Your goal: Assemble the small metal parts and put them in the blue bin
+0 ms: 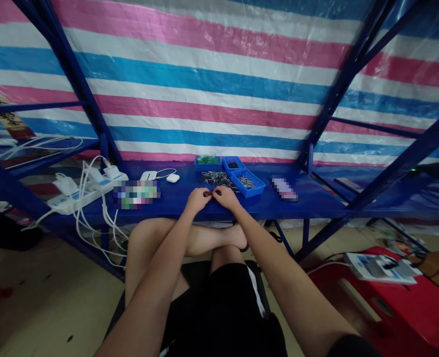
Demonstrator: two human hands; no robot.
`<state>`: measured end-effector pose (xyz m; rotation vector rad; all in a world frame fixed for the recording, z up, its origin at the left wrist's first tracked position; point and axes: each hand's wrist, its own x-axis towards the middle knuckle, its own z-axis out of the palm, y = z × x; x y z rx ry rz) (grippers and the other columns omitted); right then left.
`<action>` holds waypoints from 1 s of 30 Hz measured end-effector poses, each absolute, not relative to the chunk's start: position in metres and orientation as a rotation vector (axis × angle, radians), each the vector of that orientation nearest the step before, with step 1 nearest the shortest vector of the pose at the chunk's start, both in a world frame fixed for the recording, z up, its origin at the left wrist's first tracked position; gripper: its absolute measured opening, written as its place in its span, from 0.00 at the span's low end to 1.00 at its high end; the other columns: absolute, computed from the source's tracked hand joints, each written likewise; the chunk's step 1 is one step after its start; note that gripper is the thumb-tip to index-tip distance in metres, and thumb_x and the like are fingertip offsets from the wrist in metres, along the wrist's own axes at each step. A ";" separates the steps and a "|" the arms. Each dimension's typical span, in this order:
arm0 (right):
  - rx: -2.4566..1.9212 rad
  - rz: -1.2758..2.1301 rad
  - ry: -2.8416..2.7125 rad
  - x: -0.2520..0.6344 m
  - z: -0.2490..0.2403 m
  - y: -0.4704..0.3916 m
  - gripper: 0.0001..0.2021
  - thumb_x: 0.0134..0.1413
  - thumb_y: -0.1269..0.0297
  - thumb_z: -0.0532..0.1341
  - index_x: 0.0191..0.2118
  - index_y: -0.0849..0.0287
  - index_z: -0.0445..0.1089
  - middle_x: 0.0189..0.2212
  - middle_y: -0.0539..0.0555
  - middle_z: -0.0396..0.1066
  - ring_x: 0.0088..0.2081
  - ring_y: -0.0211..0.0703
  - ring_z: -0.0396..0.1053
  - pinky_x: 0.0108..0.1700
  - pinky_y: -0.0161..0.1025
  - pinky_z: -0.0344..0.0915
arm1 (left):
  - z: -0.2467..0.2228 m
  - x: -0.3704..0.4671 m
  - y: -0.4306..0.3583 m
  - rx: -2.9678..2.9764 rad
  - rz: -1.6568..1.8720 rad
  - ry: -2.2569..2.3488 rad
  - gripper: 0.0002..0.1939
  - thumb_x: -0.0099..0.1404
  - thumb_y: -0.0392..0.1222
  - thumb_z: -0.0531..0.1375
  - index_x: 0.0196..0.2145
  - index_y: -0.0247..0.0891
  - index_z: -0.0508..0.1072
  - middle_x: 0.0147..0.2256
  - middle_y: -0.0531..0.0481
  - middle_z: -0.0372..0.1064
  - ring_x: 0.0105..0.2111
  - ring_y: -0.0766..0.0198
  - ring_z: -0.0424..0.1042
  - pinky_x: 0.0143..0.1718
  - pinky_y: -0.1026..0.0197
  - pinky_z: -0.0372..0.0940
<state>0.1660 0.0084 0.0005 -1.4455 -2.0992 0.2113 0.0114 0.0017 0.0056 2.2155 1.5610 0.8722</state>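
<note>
Doing fingertip work, seemingly: left grip, right grip pinched, contents indiscernible, loose pieces just beyond; next move needs steadiness.

The head view looks forward and down; lap near, blue bench farther off.

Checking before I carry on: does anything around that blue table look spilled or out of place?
Two things: thin dark pieces lie in a loose heap outside the blue trays, perhaps deliberately; and white cables tangle around the power strip, drooping below the table.
</note>
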 end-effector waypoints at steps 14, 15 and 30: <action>-1.332 0.263 -2.061 0.166 0.000 0.008 0.10 0.56 0.60 0.53 0.35 0.57 0.69 0.34 0.52 0.71 0.35 0.38 0.67 0.39 0.33 0.60 | 0.001 0.012 0.003 2.435 0.840 1.591 0.11 0.58 0.44 0.54 0.33 0.41 0.75 0.34 0.47 0.72 0.37 0.58 0.67 0.37 0.61 0.60; -1.326 0.267 -2.058 0.166 -0.001 0.008 0.09 0.56 0.61 0.53 0.35 0.57 0.69 0.34 0.52 0.71 0.35 0.38 0.67 0.39 0.33 0.60 | 0.001 0.012 0.003 2.440 0.838 1.594 0.11 0.59 0.44 0.54 0.34 0.41 0.75 0.34 0.47 0.72 0.37 0.58 0.67 0.38 0.61 0.60; -1.327 0.307 -2.021 0.167 0.001 0.005 0.09 0.55 0.64 0.53 0.41 0.55 0.66 0.35 0.51 0.72 0.36 0.40 0.68 0.40 0.35 0.62 | 0.007 0.014 -0.003 2.492 0.755 1.645 0.12 0.58 0.44 0.53 0.34 0.42 0.75 0.34 0.48 0.72 0.37 0.59 0.67 0.38 0.61 0.60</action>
